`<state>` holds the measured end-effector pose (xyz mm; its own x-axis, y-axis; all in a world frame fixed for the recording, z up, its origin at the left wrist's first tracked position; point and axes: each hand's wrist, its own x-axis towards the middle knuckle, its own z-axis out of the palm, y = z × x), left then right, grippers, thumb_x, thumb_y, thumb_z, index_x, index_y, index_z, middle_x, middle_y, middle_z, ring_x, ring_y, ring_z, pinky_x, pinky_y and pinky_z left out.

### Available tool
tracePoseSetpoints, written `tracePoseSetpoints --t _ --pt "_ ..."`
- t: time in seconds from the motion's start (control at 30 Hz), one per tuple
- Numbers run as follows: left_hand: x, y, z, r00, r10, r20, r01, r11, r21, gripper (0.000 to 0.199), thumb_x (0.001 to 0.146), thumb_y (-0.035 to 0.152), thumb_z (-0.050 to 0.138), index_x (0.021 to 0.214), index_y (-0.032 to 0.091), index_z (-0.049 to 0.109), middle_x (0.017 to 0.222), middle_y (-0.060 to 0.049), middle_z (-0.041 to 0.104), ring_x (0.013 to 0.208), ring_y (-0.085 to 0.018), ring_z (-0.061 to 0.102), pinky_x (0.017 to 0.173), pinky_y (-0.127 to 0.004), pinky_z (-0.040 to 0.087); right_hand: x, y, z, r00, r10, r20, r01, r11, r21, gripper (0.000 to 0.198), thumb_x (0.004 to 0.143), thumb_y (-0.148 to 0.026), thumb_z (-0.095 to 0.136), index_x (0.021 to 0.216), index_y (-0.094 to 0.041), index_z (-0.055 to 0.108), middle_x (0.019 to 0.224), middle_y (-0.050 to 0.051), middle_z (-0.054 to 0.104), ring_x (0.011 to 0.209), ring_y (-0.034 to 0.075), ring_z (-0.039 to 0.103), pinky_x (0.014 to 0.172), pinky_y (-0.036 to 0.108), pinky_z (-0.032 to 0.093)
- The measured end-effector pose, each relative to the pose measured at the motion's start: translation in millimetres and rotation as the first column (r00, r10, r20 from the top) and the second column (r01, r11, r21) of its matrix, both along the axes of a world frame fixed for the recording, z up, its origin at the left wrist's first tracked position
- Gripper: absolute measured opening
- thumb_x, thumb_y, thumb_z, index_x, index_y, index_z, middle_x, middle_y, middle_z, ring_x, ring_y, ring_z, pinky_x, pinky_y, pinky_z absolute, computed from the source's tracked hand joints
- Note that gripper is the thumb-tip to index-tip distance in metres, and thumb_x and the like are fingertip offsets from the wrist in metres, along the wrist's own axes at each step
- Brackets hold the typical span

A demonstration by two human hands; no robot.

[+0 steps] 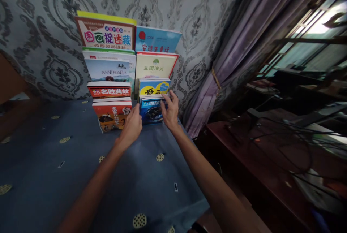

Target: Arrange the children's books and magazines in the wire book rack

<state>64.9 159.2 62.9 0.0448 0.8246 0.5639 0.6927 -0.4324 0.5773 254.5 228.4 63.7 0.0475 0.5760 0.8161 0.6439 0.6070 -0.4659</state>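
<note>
A blue book with a dark picture stands upright at the front of the right-hand column of books. My left hand grips its left edge, fingers close together. My right hand holds its upper right corner, with the thumb on the cover and fingers over the top. Behind it rise a blue-and-yellow book, a pale yellow book and a light blue book. Left of these stand a red book, another red-covered book, a pale landscape book and a brown-and-white book.
The books stand on a dark blue patterned cloth against grey patterned wallpaper. A purple tied curtain hangs to the right. Beyond it, a dark red desk carries tangled cables. A brown panel is at the far left.
</note>
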Motion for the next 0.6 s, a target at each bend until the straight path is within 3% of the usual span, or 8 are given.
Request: tracePoseSetpoints --t 0.13,0.3,0.43,0.6 --pt "-5.6 7.0 47.0 0.984 -0.038 -0.173 0.04 0.999 0.007 0.055 0.092 0.008 0.037 0.147 0.009 0.038 0.139 -0.02 0.057 0.124 -0.028 0.059 0.111 -0.05 0.046 -2.3 -8.2 -9.4 0.988 -0.069 -0.14 0.066 0.998 -0.023 0.044 0.098 -0.039 0.046 0.139 -0.023 0.052 0.143 0.016 0.046 0.139 0.03 0.043 0.115 0.054 0.038" --pt "-7.6 22.9 94.6 0.881 -0.117 -0.458 0.097 0.993 -0.068 0.028 0.092 0.009 0.042 0.114 0.01 0.06 0.11 -0.013 0.066 0.11 -0.025 0.062 0.105 -0.044 0.047 -3.6 -13.0 -24.5 0.931 -0.047 -0.363 -0.006 0.99 -0.144 0.051 0.094 -0.043 0.05 0.139 -0.02 0.045 0.131 0.017 0.056 0.12 0.028 0.057 0.099 0.045 0.052" --pt "-6.2 27.6 106.1 0.817 -0.128 -0.562 0.094 0.992 -0.089 0.02 0.09 0.009 0.047 0.104 0.011 0.061 0.107 -0.012 0.063 0.104 -0.023 0.061 0.1 -0.041 0.048 -0.2 -14.2 -33.7 0.896 -0.009 -0.444 -0.097 0.972 -0.216 0.042 0.088 -0.046 0.057 0.121 -0.019 0.053 0.117 0.014 0.063 0.103 0.024 0.063 0.09 0.04 0.054" --pt "-5.9 32.1 103.5 0.797 -0.159 -0.583 0.114 0.987 -0.113 0.019 0.088 0.01 0.052 0.105 0.011 0.06 0.11 -0.011 0.061 0.104 -0.024 0.061 0.098 -0.039 0.049 11.5 -11.3 -28.1 0.852 0.076 -0.517 -0.232 0.942 -0.242 0.033 0.081 -0.05 0.064 0.095 -0.021 0.057 0.095 0.006 0.066 0.089 0.021 0.062 0.08 0.034 0.054"
